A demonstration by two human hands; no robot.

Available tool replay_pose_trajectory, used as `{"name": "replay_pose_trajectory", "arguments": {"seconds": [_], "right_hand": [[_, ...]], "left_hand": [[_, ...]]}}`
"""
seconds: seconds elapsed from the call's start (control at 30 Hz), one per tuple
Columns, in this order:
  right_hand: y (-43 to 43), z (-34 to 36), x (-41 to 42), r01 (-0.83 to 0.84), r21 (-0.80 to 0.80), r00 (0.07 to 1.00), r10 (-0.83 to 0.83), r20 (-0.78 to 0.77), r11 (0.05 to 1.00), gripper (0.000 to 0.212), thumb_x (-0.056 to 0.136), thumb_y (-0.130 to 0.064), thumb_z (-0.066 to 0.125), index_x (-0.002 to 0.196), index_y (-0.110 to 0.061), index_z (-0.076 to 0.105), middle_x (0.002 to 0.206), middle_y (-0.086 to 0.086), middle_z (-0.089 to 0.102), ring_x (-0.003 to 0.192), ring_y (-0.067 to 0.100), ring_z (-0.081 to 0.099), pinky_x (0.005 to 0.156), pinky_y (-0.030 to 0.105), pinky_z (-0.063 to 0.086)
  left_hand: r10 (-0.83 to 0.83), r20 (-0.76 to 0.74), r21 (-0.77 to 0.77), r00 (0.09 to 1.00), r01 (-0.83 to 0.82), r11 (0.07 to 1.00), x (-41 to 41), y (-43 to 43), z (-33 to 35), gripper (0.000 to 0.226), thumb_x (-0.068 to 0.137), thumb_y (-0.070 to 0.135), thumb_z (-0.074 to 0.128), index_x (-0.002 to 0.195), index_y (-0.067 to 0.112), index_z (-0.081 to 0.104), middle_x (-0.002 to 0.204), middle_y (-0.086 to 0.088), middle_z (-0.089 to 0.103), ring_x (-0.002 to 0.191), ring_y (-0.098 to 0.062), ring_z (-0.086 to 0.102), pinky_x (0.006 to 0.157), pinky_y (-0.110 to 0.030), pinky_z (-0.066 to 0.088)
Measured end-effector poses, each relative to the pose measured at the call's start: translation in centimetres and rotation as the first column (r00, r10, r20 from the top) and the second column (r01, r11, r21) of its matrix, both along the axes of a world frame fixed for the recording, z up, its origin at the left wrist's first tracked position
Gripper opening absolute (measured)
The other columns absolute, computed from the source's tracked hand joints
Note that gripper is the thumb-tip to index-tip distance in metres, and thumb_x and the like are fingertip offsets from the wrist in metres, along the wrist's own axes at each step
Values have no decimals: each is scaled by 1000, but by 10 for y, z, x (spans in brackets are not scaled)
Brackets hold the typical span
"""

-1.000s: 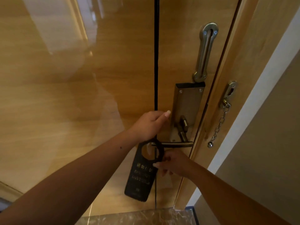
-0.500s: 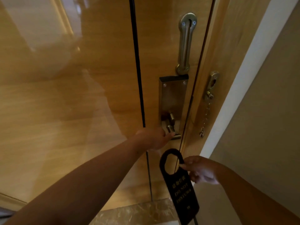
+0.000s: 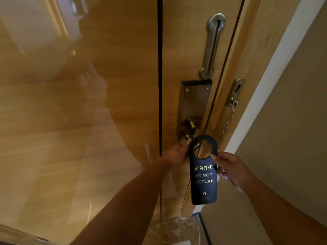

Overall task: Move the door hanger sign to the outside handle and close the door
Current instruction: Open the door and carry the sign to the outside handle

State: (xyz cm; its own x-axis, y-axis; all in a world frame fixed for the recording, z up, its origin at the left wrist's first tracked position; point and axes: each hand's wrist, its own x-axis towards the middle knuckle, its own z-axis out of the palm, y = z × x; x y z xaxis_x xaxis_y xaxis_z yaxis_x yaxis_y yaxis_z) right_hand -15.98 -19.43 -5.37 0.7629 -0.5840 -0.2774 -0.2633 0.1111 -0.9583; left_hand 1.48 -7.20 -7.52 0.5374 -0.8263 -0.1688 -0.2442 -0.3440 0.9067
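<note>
The dark "DO NOT DISTURB" door hanger sign hangs upright in the air in front of the door's edge, pinched at its right side by my right hand. My left hand is closed around the inside door handle, which it mostly hides, below the brass lock plate. The sign's round hole sits just right of my left hand, free of the handle. The glossy wooden door stands shut or nearly shut against its frame. No outside handle shows.
A brass swing-bar guard is mounted above the lock plate. A door chain dangles from its bracket on the frame. A beige wall runs along the right. Marble floor shows at the bottom.
The sign came off the inside handle in my right hand, swung right and low, and is now raised upright beside the handle. My left hand moved onto the handle.
</note>
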Motion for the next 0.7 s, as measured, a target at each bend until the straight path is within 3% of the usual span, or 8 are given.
{"name": "replay_pose_trajectory", "arguments": {"seconds": [0.07,0.13,0.2,0.33,0.47,0.53,0.63,0.7], "right_hand": [[3,5,-2,-27,-43,1000,27,3,999,21,71,-38,70,70,-17,69,42,-5,49,40,11,43,42,22,35],[0,15,-7,-40,-82,999,41,0,996,20,70,-38,69,68,-18,68,41,-5,50,37,10,43,40,20,36],[-4,25,-10,-32,-113,999,31,-10,993,17,78,-30,66,66,-19,68,37,-4,50,34,8,42,38,18,37],[-5,39,-15,-36,-173,999,32,-30,984,17,84,-29,63,73,-15,66,40,-4,55,36,8,44,45,21,38],[-4,47,-21,-78,-200,996,70,-47,977,18,84,-27,63,76,-12,67,44,1,56,36,9,45,44,21,36],[-5,52,-25,-85,-212,996,79,-38,974,18,84,-26,64,76,-10,68,46,5,55,36,11,44,41,20,36],[-3,59,-33,-107,-213,994,106,-19,971,19,84,-27,63,78,-10,68,50,5,56,38,11,45,42,20,37],[2,61,-44,-144,-196,990,143,-15,970,18,85,-27,61,79,-12,68,51,1,59,39,9,46,43,19,37]], "left_hand": [[46,-150,-70,988,-57,996,-6,2,-6,59,85,66,35,99,19,66,105,-15,67,103,-29,61,97,-48,44],[21,-205,-131,979,-48,990,-11,1,-3,49,85,65,37,97,27,66,100,-6,68,99,-22,62,95,-43,46],[10,-205,-150,979,-41,988,-13,0,-1,48,91,57,37,97,19,66,88,-5,66,86,-19,62,83,-36,47],[24,-139,-169,990,-48,984,-16,1,3,47,95,49,37,67,18,58,58,2,51,54,-7,48,61,-26,39],[29,-88,-156,996,-43,987,-17,4,0,48,93,54,36,65,22,57,61,-1,52,58,-12,50,70,-35,41],[11,-137,-154,990,-32,988,-23,7,-5,52,88,63,38,74,19,64,71,-8,60,68,-19,57,74,-38,44],[-9,-232,-204,973,-40,978,-42,21,-19,49,73,76,46,80,34,71,80,5,66,78,-12,62,71,-25,48],[-15,-212,-191,977,-27,981,-61,35,-21,51,73,78,44,80,34,69,80,8,66,79,-7,62,72,-25,48]]}}
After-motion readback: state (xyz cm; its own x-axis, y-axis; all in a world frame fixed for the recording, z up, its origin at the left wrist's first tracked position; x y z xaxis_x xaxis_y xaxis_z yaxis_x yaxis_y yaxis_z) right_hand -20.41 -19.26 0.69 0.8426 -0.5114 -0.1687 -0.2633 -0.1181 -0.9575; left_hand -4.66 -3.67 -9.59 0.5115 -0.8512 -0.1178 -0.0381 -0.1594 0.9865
